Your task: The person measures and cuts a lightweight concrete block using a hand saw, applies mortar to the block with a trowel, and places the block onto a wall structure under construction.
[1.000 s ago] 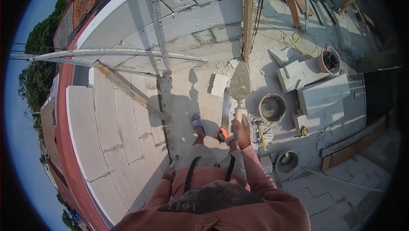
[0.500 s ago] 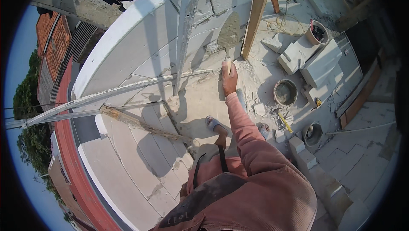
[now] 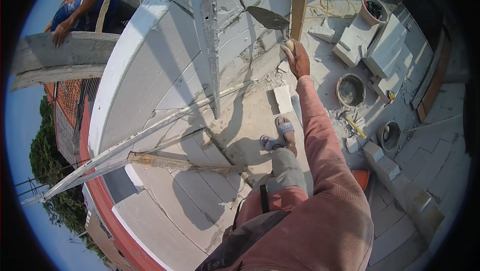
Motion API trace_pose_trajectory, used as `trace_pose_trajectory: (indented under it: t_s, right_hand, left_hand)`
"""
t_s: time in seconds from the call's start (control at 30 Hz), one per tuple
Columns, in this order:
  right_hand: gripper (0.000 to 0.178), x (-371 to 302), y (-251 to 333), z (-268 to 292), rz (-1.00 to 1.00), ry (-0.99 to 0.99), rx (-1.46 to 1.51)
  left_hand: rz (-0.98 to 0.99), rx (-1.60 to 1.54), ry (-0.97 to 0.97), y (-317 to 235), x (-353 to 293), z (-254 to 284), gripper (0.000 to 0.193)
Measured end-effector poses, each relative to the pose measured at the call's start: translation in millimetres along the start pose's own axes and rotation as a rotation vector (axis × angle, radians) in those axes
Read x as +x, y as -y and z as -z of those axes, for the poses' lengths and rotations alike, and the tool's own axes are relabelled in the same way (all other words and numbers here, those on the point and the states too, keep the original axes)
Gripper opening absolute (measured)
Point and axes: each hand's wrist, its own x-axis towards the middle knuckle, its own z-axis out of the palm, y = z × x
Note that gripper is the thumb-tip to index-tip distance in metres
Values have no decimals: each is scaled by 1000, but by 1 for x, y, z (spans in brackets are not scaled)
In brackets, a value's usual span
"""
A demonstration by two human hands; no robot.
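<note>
My right hand [image 3: 298, 60] grips the handle of a trowel [image 3: 270, 18], its arm stretched out in a pink sleeve. The grey pointed blade reaches left from the hand and appears tilted, in front of the curved wall of pale blocks [image 3: 175, 61]. A wooden post [image 3: 300, 6] stands just beyond the hand. Below it, a small white block [image 3: 283, 99] lies on the floor near my sandalled feet [image 3: 285, 126]. My left hand is out of view.
Metal straightedges [image 3: 207, 36] cross in front of the wall, with a wooden brace [image 3: 185, 163] lower down. On the right are a bucket of mortar [image 3: 351, 91], another bucket [image 3: 389, 135], a tool bucket [image 3: 374, 10], white blocks [image 3: 387, 46] and rubble. Another person's hand [image 3: 61, 32] rests on a curved slab.
My right hand has moved right and slightly away with the trowel. Its blade has swung from pointing away to pointing left. My view has shifted, showing more of the other person.
</note>
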Motion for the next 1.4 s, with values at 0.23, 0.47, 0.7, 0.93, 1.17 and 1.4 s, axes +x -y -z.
trace_pose_trajectory:
  t_s: [0.23,0.47,0.7,0.93,1.17,1.4]
  right_hand:
    - [49,49,-33,13,33,122,34]
    - [49,66,-42,25,-131,216,216]
    - [49,19,-35,22,-356,364,407]
    - [46,-72,59,91,-634,351,278]
    - [41,-54,164,75,-438,226,456]
    - [47,-25,183,-2,-414,107,461]
  left_hand:
    - [-173,-96,-147,23,9,13,45]
    - [-100,-155,-128,-29,9,13,42]
    - [-89,-95,-62,-116,20,41,47]
    - [-88,-66,-104,-168,111,70,50]
    - [-309,-48,-135,-175,161,117,48]
    - [-488,16,-160,-114,159,207,47]
